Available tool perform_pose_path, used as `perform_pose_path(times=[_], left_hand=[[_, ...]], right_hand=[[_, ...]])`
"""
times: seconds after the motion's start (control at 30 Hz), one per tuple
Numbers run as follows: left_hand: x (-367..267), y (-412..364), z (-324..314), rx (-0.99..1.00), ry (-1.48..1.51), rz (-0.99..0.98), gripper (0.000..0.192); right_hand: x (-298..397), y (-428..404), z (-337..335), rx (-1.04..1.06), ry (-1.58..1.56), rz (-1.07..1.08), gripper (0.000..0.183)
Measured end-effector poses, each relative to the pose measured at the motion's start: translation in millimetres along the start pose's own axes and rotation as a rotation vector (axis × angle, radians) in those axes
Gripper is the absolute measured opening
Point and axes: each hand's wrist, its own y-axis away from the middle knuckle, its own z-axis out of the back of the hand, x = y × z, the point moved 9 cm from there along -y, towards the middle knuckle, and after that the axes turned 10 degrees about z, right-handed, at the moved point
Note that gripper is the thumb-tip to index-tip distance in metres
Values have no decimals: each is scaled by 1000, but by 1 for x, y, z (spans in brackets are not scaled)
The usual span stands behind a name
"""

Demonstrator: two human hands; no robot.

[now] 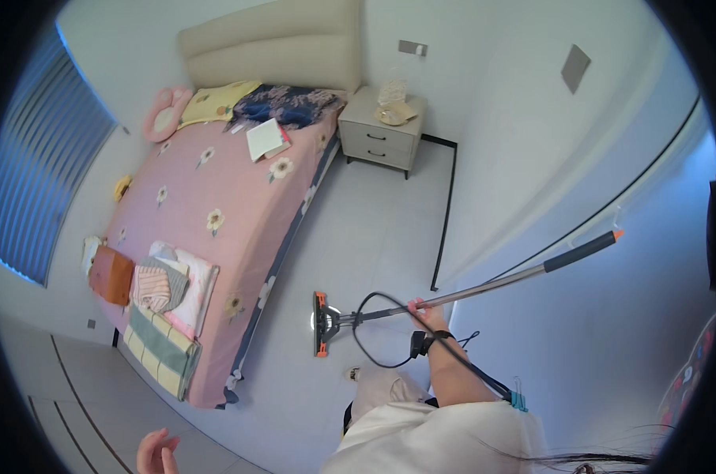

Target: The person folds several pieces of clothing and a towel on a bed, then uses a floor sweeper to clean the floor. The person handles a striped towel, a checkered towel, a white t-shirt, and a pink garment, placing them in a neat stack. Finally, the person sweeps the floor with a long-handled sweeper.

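My right hand (427,314) grips the lower part of a sponge mop's grey metal pole (482,288). The pole slants up to the right and ends in a dark grip (580,252) with an orange tip. Beside the bed, the dark mop head (320,324) with orange ends hangs at or just above the floor; I cannot tell whether it touches. A black cable (367,349) loops in front of the pole, running from a device strapped to my right wrist. At the lower left edge, my left hand (158,453) is partly in view, fingers loosely curled and apart, holding nothing.
A bed (186,201) with a pink floral sheet stands left of the mop, bearing folded bedding (162,349), a brown box (112,274) and an open book (267,140). A nightstand (382,139) stands beyond. Wardrobe fronts (91,403) and a white wall (512,148) flank the tiled floor (364,219).
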Motion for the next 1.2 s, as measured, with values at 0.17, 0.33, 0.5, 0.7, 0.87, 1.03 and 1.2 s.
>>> perform_pose_path(times=[0.17,0.33,0.5,0.7,0.87,1.03,1.2], left_hand=[[26,-21,-5,102,68,-134,27],[22,-21,-6,79,179,-102,15],[63,-12,35,-57,275,-2,14],[127,26,84,-309,359,190,12],[169,71,129,-499,403,343,12],[88,67,173,-615,-331,38,12],[27,47,194,-666,-703,-390,12]], right_hand=[[18,-45,24,-45,-130,190,36],[2,-43,30,-150,-150,255,49],[-50,-62,21,-185,160,118,55],[-191,-35,-48,157,935,-106,45],[-318,-6,-77,461,1410,-240,28],[-449,50,-70,630,1657,-393,24],[-585,149,-65,850,1719,-577,21]])
